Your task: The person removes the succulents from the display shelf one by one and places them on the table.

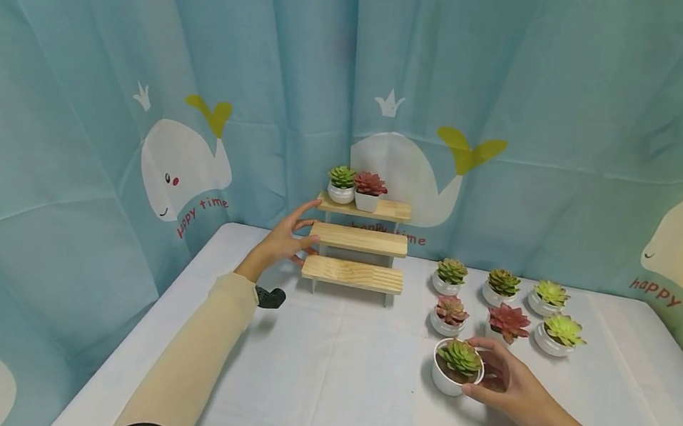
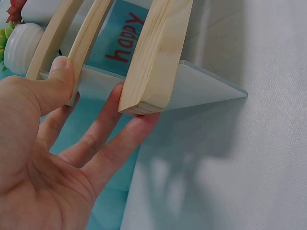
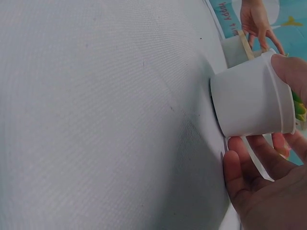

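Note:
A three-step wooden plant stand (image 1: 359, 239) with pale side panels stands at the back of the table. My left hand (image 1: 279, 241) holds it by its left end, the thumb (image 2: 62, 74) on one step and the other fingers spread along the step ends. On the top step sit a green succulent in a round white pot (image 1: 341, 186) and a red one in a square white pot (image 1: 368, 192). My right hand (image 1: 516, 387) grips a green succulent in a plain white pot (image 3: 249, 98) from its right side, thumb at the rim, fingers around the wall, close over the tablecloth.
Right of the stand, several potted succulents form two rows; among them are a dark green one (image 1: 503, 285), a red one (image 1: 508, 323) and a yellow-green one (image 1: 561, 333). They stand just beyond my right hand. A blue whale-print curtain (image 1: 310, 58) hangs behind the white-covered table (image 1: 319, 383).

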`<state>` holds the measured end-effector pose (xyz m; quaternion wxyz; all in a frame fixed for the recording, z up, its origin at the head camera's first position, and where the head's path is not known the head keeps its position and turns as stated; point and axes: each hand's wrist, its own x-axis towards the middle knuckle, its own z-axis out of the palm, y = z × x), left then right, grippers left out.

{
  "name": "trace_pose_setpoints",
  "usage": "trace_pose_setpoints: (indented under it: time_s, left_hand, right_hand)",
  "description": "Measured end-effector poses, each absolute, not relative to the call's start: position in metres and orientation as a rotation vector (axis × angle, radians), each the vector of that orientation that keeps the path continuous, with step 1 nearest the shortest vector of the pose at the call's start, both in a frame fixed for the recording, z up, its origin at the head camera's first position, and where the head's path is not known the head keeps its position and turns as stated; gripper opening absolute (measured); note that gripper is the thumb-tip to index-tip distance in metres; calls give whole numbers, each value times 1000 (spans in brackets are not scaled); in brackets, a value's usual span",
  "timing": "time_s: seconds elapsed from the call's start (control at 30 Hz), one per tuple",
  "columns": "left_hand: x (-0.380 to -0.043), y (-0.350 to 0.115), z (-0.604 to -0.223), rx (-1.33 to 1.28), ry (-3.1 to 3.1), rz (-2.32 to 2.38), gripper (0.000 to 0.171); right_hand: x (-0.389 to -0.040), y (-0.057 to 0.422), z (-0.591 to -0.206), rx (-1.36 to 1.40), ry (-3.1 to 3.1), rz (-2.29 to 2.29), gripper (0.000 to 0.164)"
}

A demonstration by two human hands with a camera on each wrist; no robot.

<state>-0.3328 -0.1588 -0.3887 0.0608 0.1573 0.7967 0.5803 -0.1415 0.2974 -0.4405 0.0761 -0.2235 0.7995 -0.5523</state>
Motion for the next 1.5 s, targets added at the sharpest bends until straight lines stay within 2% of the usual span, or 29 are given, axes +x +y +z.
trace_pose_setpoints:
  time_s: [0.23,0.47,0.97,1.5]
  left_hand:
    - [-333,-159,-388,461,2410,1751,79]
    - [-330,-159,-385,467,2411,1742,79]
    - [-331,-159,-387,448,2427,1731,78]
    - [-334,-160,-392,469,2396,1753,79]
  right_hand:
    - [-142,298,-438,-685,2409,-1627,64]
    - [-146,303,-432,-811,2454,-1559,70]
    - [-151,314,-386,-951,2532,-1302,72]
    - [-165,305,-364,-1054,2595,-1312,76]
